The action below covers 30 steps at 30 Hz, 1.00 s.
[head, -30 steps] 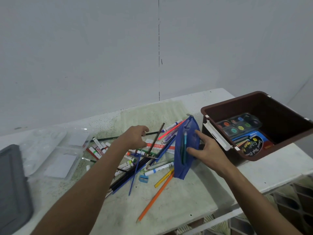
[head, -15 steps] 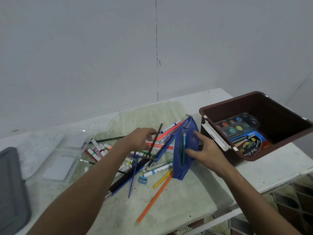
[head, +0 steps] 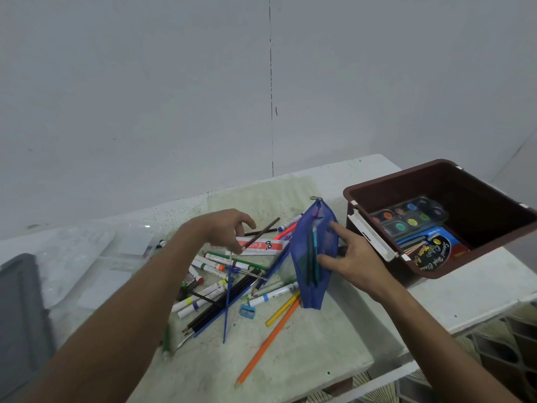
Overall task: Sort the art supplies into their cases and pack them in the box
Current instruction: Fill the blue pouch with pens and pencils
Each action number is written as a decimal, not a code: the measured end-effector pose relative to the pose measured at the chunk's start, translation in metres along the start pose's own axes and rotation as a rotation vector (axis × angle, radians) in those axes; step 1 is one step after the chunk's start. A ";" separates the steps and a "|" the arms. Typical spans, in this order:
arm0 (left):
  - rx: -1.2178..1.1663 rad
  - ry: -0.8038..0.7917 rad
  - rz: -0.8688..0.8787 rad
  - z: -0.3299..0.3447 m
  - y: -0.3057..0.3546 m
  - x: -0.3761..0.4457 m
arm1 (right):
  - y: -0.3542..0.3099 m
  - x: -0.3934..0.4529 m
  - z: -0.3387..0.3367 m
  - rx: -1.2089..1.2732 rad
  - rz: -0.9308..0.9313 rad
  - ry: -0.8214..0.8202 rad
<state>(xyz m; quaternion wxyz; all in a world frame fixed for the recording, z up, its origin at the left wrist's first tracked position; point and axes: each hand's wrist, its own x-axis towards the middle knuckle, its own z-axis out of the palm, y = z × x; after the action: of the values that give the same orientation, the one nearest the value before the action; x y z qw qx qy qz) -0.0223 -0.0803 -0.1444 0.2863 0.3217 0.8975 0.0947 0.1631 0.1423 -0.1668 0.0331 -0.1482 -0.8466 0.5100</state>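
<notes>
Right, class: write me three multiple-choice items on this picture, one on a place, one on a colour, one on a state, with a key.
1. Where is the clear-lidded watercolour paint palette?
A. in the brown plastic box
B. on the grey tray
C. inside the pouch

2. What colour is the small pencil sharpener?
A. red
B. blue
C. yellow

3. What is the left hand doing?
A. lying flat on the table
B. gripping the box
C. pinching a dark brown pencil

Key: 1 A, the palette lies within the box walls. 2 B, its body is blue. 3 C, fingers close on the pencil while the right hand holds the blue mesh zip pouch.
</notes>
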 end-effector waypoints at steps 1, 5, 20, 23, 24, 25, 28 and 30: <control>0.010 -0.010 -0.015 -0.005 -0.004 -0.005 | -0.001 0.000 0.001 0.011 -0.003 -0.007; 0.117 -0.009 -0.083 -0.020 -0.022 -0.024 | -0.006 -0.001 0.004 0.034 -0.007 -0.037; -0.131 0.628 -0.190 -0.006 -0.007 -0.065 | -0.003 -0.007 0.010 0.037 -0.052 0.005; -0.351 0.652 -0.092 0.002 0.026 -0.079 | 0.001 -0.010 0.008 0.038 -0.035 0.014; -0.422 0.628 -0.062 0.005 0.036 -0.081 | 0.001 -0.011 0.007 0.040 -0.028 0.020; -0.490 0.588 -0.040 0.010 0.046 -0.082 | 0.002 -0.012 0.006 0.042 -0.021 0.024; -0.582 0.417 -0.012 0.025 0.068 -0.078 | 0.004 -0.015 0.005 0.039 -0.017 0.024; -0.570 0.306 -0.020 0.036 0.078 -0.071 | 0.004 -0.017 0.006 0.028 -0.020 0.026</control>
<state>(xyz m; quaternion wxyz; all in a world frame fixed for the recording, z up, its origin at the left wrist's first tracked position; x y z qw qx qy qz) 0.0835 -0.0657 -0.1137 0.2276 0.2018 0.8705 0.3869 0.1791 0.1344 -0.1715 0.0511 -0.1460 -0.8403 0.5195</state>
